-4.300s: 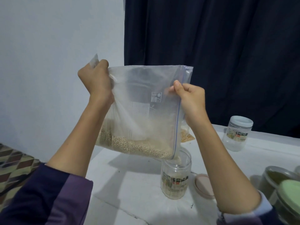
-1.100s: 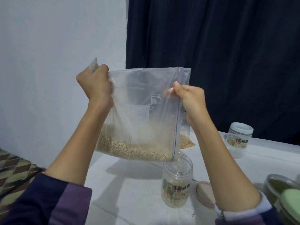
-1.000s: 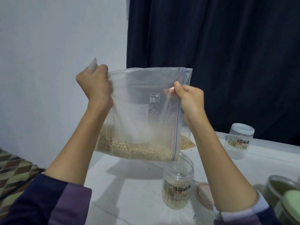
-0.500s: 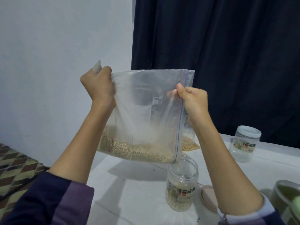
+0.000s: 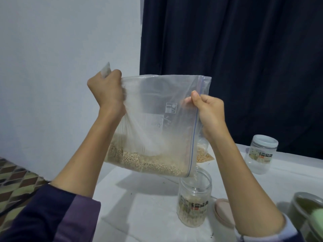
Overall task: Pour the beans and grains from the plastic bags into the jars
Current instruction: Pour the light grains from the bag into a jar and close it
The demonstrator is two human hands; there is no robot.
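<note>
1. My left hand [image 5: 106, 91] was clenched around the bunched corner of the plastic bag [image 5: 157, 119] at centre frame; my right hand [image 5: 208, 110] pinched its blue zip edge.
2. The bag hung sideways above the open jar [image 5: 194, 198] at lower centre of the white table [image 5: 143, 206], its lowest corner over the mouth.
3. The grains [image 5: 148, 163] pooled along the bottom looked light and free-running; I judged the film soft, slippery and floppy.
4. Gripping gathered corners seemed safest to me, since flat film would likely slide.

Pale bluish wall [image 5: 61, 67], dark navy curtain [image 5: 244, 58], white table [image 5: 148, 206], geometric-patterned floor [image 5: 15, 182]
</note>
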